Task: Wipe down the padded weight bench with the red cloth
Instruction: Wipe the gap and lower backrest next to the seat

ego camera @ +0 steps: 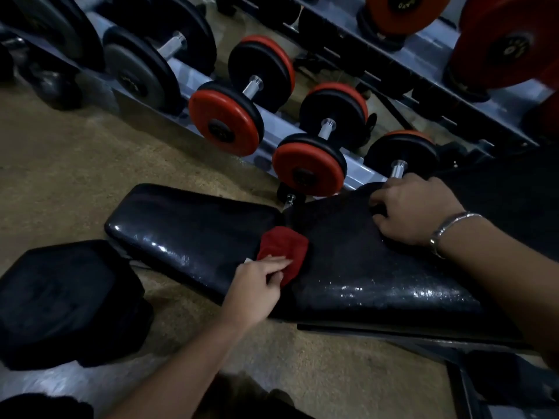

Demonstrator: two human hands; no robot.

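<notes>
Looking down in the head view, the left hand (257, 282) is pinching the near edge of the red cloth (284, 246) between thumb and curled fingers. The bunched cloth is lying just beyond those fingers on the padded weight bench (348, 267), right over the gap where the shorter pad (187, 225) is meeting the longer pad (393, 285). Holding it by one edge is probably letting the hand drag the bulk of the cloth across the vinyl and into that seam. The right hand (414, 207), wearing a metal bracelet (447, 229) at the wrist, is curling its fingers over the far edge of the longer pad, well to the right of the left hand, most likely steadying the bench while the other hand is rubbing. Both pads are showing wet-looking glints, so the wiping seems to be partly done, though how far I cannot tell. Beyond the right hand's knuckles a row of dumbbells (308, 164) is sitting on a low rack (193, 80), close against the bench's far side and likely crowding any stroke along that edge. Left of the left hand a separate black padded block (66, 300) is standing on the floor (60, 164), just beside the shorter pad's end, possibly getting in the way there.
</notes>
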